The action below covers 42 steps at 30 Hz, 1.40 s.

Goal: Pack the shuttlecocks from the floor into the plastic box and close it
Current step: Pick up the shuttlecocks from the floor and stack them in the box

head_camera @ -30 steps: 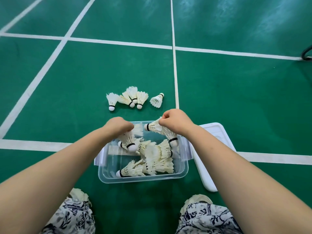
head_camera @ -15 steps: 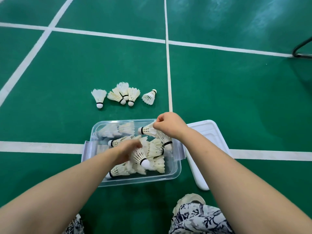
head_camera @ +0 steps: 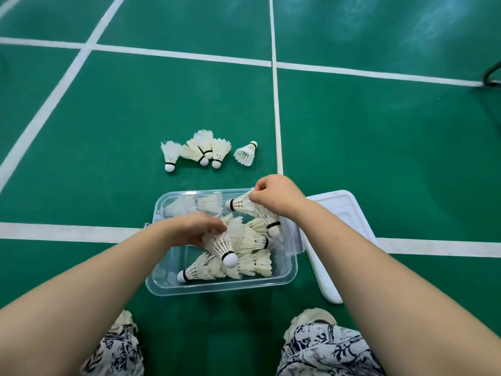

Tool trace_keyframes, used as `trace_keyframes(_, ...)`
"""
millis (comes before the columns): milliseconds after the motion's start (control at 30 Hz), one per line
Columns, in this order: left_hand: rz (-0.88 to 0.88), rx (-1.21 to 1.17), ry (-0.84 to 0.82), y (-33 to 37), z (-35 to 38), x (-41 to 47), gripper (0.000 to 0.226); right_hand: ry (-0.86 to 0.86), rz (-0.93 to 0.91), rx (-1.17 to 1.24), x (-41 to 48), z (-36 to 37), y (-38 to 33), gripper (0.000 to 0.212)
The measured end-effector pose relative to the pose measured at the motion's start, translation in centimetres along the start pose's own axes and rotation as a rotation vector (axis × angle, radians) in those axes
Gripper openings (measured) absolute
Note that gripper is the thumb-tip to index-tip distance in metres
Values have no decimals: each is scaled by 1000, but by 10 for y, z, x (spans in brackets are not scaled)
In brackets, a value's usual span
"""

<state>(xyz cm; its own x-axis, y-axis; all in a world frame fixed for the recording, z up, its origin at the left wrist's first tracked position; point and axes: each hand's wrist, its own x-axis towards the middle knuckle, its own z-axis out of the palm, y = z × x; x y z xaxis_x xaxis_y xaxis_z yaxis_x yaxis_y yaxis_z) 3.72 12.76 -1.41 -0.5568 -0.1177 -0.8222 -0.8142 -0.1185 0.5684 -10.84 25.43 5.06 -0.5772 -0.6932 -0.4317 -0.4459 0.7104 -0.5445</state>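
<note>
A clear plastic box (head_camera: pixel 287 278) stands open on the green floor in front of me, with several white feather shuttlecocks (head_camera: pixel 252 264) piled inside. My left hand (head_camera: pixel 193 230) is inside the box, holding a shuttlecock (head_camera: pixel 223 246) by its feathers, cork pointing toward me. My right hand (head_camera: pixel 276 195) hovers over the box's far right corner, gripping two shuttlecocks (head_camera: pixel 254 210) by their feathers. Several more shuttlecocks (head_camera: pixel 206 150) lie on the floor just beyond the box.
The white lid (head_camera: pixel 339 210) lies on the floor against the box's right side. My shoes (head_camera: pixel 311 320) and patterned trouser legs are at the bottom. White court lines (head_camera: pixel 276 104) cross the floor. A dark metal frame (head_camera: pixel 492 73) sits far right.
My left hand moved from the box's far left edge down into the box with its shuttlecock. My right hand stayed over the far right corner with its two shuttlecocks.
</note>
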Motion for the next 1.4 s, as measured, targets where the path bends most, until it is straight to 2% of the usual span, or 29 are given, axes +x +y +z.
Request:
trace_keyframes(67, 32, 20, 7, 9, -13, -9, 10, 4, -5, 6, -2, -1, -5, 21)
trace_keyframes(167, 86, -63, 123, 20, -30, -21, 10, 15, -13, 4, -3, -3, -8, 18)
trace_keyframes(300, 28, 22, 207, 17, -29, -28, 10, 15, -26, -3, -4, -1, -11, 16)
trace_keyframes(400, 27, 43, 345, 12, -20, -25, 18, 13, -32, -7, -4, 0, -12, 17)
trace_keyframes(500, 49, 2, 452, 4, -5, -16, 15, 16, -32, -3, -3, -1, -11, 15)
trace_keyframes(833, 53, -18, 613, -24, 48, 15, 20, -15, -11, 1, 1, 6, 0, 14)
trace_keyframes(1100, 19, 187, 648, -31, 47, 19, 29, -112, 2, -19, -1, 9, 6, 18)
trace_keyframes(1267, 21, 532, 576, -19, 32, 4, 44, -173, -7, -12, -6, 7, 1, 17)
trace_keyframes(1400, 20, 731, 514, -4, 13, -15, 32, -200, -34, -44, -11, 2, -6, 14)
